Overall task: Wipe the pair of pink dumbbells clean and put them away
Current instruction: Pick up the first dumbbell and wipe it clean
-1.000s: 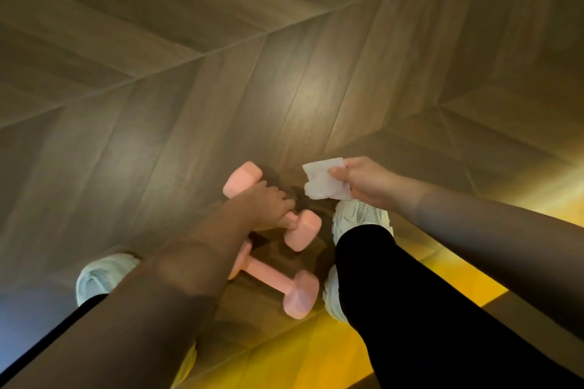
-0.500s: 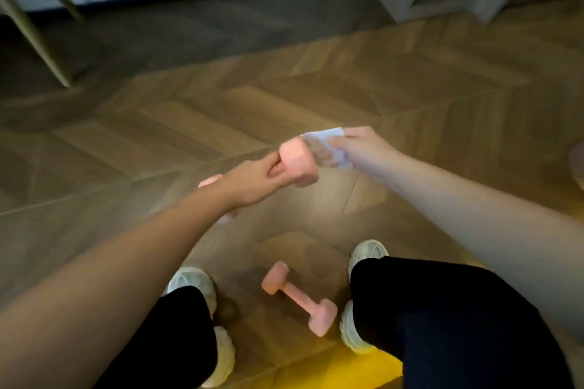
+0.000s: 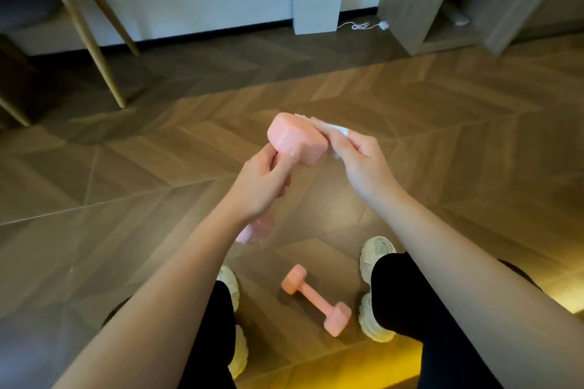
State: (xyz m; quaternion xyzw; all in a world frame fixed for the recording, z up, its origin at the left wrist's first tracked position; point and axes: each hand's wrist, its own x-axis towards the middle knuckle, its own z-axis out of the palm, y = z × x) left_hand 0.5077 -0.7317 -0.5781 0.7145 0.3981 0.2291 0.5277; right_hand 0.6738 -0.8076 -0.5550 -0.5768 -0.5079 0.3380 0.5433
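Observation:
My left hand point(image 3: 264, 181) grips the handle of a pink dumbbell point(image 3: 295, 139), held up in the air with one head pointing away from me; its lower head shows below my wrist. My right hand point(image 3: 360, 164) pinches a white wipe point(image 3: 331, 129) and presses it against the right side of the raised head. The second pink dumbbell point(image 3: 316, 303) lies on the wooden floor between my feet.
White shoes point(image 3: 377, 251) flank the dumbbell on the floor. A white box point(image 3: 316, 11) and a cable stand by the far wall. A grey shelf unit point(image 3: 442, 0) is at the back right, wooden chair legs point(image 3: 91, 41) at the back left.
My left hand lifted one dumbbell off the floor to chest height. The right hand brought the wipe onto its upper head. My view tilted up from the floor toward the wall.

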